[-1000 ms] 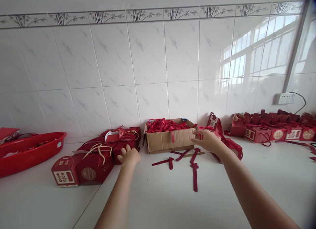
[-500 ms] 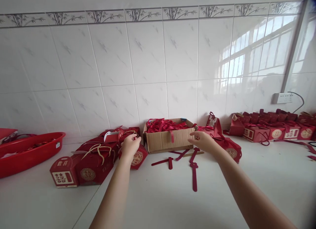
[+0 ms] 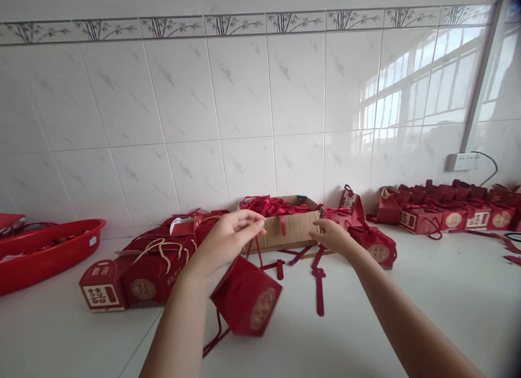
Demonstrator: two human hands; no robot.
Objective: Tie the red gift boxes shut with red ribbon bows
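My left hand (image 3: 228, 238) is raised over the white counter and pinches the thin red cord of a red gift box (image 3: 247, 296), which dangles below it with a gold round emblem on its side. My right hand (image 3: 331, 235) hovers at the right corner of a brown cardboard box (image 3: 285, 230) filled with red ribbons; its fingers are apart and hold nothing. Loose red paper strips (image 3: 318, 283) lie on the counter under my hands. A pile of flat red gift boxes (image 3: 154, 261) with gold cords sits left of my left hand.
A red plastic basin (image 3: 44, 253) stands at the far left. Folded red boxes (image 3: 368, 237) lie right of the cardboard box, and a row of assembled red boxes (image 3: 451, 215) lines the tiled wall at the far right under a socket (image 3: 464, 162).
My left hand took a red box from the pile, lifted it by its cord and carried it toward me and to the right. My right hand stayed near the cardboard box's corner.
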